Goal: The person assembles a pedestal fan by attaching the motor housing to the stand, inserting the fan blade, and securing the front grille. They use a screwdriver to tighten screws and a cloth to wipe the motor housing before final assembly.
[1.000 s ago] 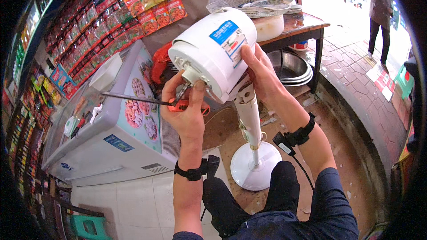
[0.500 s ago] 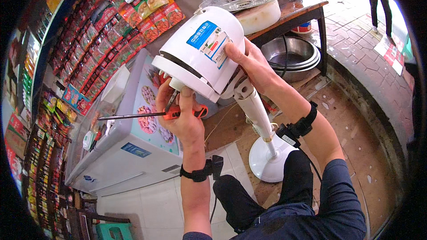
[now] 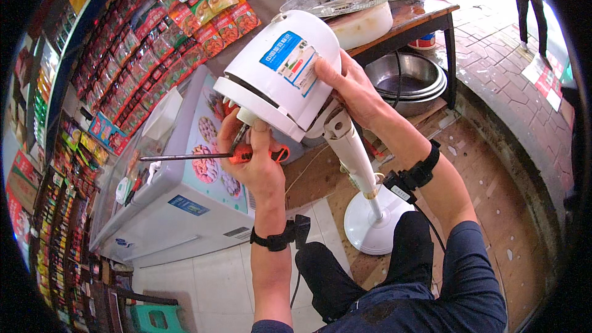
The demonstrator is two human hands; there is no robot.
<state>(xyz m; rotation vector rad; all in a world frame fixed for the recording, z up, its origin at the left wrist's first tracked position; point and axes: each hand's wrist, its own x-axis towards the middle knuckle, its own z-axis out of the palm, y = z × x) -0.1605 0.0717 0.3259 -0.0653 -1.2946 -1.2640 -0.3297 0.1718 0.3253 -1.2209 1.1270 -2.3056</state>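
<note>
A white pedestal fan's motor housing (image 3: 296, 74), with a blue and white label, is tilted on its pole (image 3: 354, 154) above a round base (image 3: 377, 222). My right hand (image 3: 357, 89) grips its right side, thumb over the label. Under the housing's front ring (image 3: 256, 105), my left hand (image 3: 262, 163) is closed, fingertips at the small collar and metal shaft (image 3: 239, 139). A screwdriver (image 3: 185, 157) with an orange-red handle is tucked in that same hand, its blade pointing left. Part of the handle is hidden by my fingers.
A chest freezer (image 3: 166, 216) stands at the left, below racks of packets (image 3: 148, 55). A wire fan guard (image 3: 339, 5) lies on a white round block (image 3: 364, 24) on a wooden table (image 3: 425, 12). Metal basins (image 3: 407, 80) sit beneath. Someone's legs (image 3: 531, 18) show outside.
The view has shifted slightly. Both hands keep their places on the fan, and the screwdriver stays in my left hand.
</note>
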